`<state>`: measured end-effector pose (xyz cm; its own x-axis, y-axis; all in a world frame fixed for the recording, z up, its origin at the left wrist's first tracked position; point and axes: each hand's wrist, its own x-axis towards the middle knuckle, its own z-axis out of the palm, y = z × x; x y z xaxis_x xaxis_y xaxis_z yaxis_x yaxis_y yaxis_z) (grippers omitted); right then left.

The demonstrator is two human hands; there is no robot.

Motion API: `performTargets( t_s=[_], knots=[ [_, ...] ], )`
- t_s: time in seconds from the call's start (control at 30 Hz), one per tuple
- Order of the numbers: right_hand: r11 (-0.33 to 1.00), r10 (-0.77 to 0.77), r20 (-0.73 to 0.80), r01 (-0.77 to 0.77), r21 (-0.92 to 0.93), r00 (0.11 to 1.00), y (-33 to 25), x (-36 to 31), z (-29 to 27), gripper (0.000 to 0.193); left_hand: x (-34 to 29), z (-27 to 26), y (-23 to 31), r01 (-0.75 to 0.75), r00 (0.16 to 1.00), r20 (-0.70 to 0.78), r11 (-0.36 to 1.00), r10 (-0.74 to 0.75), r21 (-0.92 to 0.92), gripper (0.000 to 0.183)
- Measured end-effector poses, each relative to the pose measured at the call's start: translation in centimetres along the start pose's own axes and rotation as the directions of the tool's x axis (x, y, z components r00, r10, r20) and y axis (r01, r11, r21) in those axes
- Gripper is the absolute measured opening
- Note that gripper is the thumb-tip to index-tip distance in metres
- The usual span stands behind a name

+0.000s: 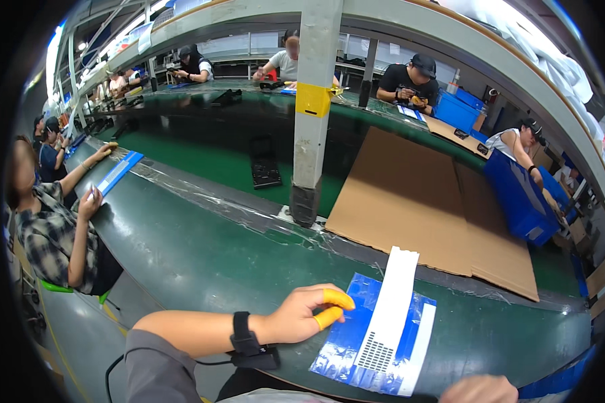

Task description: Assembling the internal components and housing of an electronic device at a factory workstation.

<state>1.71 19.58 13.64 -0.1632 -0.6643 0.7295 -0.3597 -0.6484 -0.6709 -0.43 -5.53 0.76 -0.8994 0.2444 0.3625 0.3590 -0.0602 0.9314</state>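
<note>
My left hand (pixel 307 311) hovers at the left edge of a blue board (pixel 339 349), with yellow finger cots on the thumb and index finger. Those two fingertips are slightly apart, and nothing shows between them. A white strip sheet (pixel 398 282) lies lengthwise over the board, its far end reaching past the board's edge. Small dark rectangular stickers (pixel 376 352) sit in rows on its near end. Along the board's right side runs a narrow white strip (pixel 418 349). My right hand (pixel 478 389) shows at the lower edge, right of the board; its fingers are mostly cut off and blurred.
Beyond the green bench (pixel 228 235), a flat cardboard sheet (pixel 410 195) and a black device part (pixel 265 161) lie on the conveyor. A white post (pixel 309 148) rises before me. A blue bin (pixel 521 195) stands right. Co-workers sit around; one (pixel 60 228) is at left.
</note>
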Motion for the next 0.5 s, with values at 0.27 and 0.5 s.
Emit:
performTargets(
  t_s=[0.27, 0.5],
  knots=[
    [0.817, -0.123, 0.173, 0.000, 0.576, 0.977, 0.5, 0.3, 1.0, 0.034, 5.5, -1.8, -6.1, 0.213, 0.887, -0.326, 0.917, -0.326, -0.336, 0.014],
    [0.845, -0.143, 0.133, 0.052, 0.532, 0.981, 0.7, 0.3, 0.3, 0.040, 5.2, -3.4, -6.0, 0.224, 0.868, -0.365, 0.922, -0.335, -0.315, 0.017]
  ],
)
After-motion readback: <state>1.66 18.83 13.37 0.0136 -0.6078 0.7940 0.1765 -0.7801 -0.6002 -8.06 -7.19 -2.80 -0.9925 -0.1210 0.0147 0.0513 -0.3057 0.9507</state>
